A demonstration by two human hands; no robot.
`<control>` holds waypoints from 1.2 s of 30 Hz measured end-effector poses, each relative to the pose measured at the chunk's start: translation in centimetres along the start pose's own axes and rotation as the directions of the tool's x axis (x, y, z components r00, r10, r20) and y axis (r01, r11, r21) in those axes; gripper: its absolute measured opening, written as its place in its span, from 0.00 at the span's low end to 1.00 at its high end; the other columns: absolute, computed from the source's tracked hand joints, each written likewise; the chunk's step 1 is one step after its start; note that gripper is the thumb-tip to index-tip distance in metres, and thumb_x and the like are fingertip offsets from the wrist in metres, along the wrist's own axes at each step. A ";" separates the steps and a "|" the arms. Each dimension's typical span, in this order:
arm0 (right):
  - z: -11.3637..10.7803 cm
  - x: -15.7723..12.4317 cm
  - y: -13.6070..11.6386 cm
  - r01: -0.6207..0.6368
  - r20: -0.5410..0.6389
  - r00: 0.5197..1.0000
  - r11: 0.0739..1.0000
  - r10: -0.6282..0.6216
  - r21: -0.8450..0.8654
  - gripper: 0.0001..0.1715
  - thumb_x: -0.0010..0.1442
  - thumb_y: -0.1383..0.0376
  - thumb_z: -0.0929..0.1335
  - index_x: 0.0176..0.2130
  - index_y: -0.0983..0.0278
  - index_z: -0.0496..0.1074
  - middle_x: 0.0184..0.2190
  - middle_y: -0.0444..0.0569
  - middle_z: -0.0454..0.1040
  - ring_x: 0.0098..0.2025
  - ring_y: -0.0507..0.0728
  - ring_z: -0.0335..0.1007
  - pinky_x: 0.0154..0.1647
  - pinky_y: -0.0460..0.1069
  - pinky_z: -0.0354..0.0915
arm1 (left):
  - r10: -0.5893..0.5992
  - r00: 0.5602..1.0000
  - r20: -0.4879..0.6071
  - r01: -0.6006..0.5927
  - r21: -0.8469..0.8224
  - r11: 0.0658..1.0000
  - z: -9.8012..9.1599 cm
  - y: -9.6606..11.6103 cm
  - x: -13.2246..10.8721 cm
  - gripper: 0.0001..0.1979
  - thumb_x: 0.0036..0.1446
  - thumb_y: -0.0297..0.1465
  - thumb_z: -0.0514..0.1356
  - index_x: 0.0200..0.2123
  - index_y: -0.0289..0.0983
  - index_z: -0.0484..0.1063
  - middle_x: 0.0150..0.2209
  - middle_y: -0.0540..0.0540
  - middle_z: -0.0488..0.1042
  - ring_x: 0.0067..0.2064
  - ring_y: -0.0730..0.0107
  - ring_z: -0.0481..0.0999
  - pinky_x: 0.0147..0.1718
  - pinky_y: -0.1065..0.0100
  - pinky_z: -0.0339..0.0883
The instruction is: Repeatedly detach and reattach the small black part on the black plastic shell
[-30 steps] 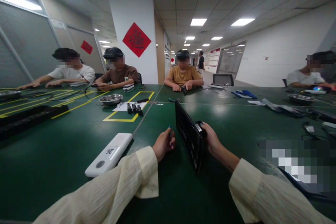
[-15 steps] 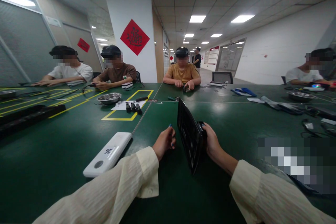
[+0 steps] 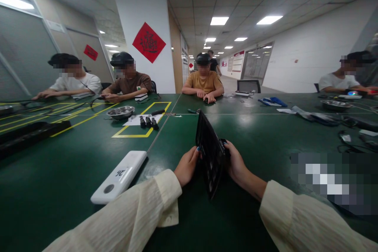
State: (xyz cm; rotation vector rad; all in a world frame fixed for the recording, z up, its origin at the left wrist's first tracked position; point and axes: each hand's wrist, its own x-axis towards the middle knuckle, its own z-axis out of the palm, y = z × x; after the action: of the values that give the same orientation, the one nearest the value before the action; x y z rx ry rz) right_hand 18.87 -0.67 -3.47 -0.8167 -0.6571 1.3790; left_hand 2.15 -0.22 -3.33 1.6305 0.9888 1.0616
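A glossy black flat panel (image 3: 209, 157) stands tilted above the green table, its broad side with recesses turned to the left. My right hand (image 3: 238, 162) grips it from the right, at a small black part on its back; most of those fingers are hidden behind it. On the opposite side, my left hand (image 3: 188, 166) pinches the panel's left edge between thumb and fingers. What kind of device the panel is, I cannot make out. Left of my left forearm lies a white power bank (image 3: 119, 177) marked 26.
Beyond the power bank, a metal bowl (image 3: 121, 112) and several small black parts (image 3: 148, 122) sit by yellow tape. A long black tray (image 3: 32, 134) lies at left. Cables and cloth (image 3: 315, 117) are at right. Co-workers (image 3: 203, 82) sit around the table (image 3: 165, 220).
My left hand has come up to the panel and closed on its left edge; before, it was apart from it. The panel has shifted slightly left. A person in the background has walked left.
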 end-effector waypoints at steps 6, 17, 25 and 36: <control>0.4 -0.5 -0.1 -0.019 0.012 1.000 0.999 0.019 -0.050 0.16 0.44 0.58 0.68 0.36 0.57 0.68 0.26 0.41 0.71 0.27 0.55 0.66 0.21 0.47 0.57 | 0.042 0.998 -0.049 -0.038 0.084 0.996 -0.1 -0.1 0.4 0.17 0.59 0.43 0.48 0.31 0.36 0.66 0.30 0.48 0.68 0.35 0.68 0.66 0.40 0.70 0.60; 0.2 -0.4 0.3 0.036 0.036 0.999 0.995 -0.032 -0.097 0.16 0.46 0.58 0.68 0.38 0.57 0.67 0.26 0.41 0.70 0.31 0.57 0.68 0.24 0.48 0.60 | 0.081 0.997 -0.014 -0.077 0.192 0.978 -0.4 0.1 0.6 0.16 0.59 0.41 0.49 0.29 0.36 0.68 0.27 0.49 0.69 0.32 0.68 0.67 0.39 0.71 0.61; -0.4 -0.2 0.6 0.120 0.081 0.991 0.978 -0.108 -0.170 0.17 0.49 0.56 0.67 0.40 0.57 0.68 0.32 0.42 0.72 0.34 0.57 0.68 0.29 0.48 0.63 | 0.062 0.998 0.000 -0.060 0.259 0.964 -0.5 1.1 0.6 0.19 0.58 0.42 0.49 0.24 0.35 0.68 0.23 0.49 0.68 0.29 0.68 0.66 0.35 0.70 0.61; -0.6 -0.2 0.5 0.137 0.087 0.989 0.969 -0.122 -0.205 0.17 0.51 0.55 0.66 0.42 0.57 0.68 0.32 0.43 0.72 0.34 0.57 0.68 0.32 0.49 0.63 | 0.037 0.999 -0.032 -0.028 0.228 0.973 -0.1 2.0 -0.1 0.17 0.57 0.41 0.51 0.22 0.37 0.66 0.23 0.48 0.69 0.30 0.65 0.67 0.34 0.68 0.61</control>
State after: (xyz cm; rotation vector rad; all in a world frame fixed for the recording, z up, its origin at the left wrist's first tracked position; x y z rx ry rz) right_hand 19.04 -0.98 -4.23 -0.8766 -0.9104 1.2391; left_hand 2.31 -0.80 -1.44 1.8232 1.1460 1.0328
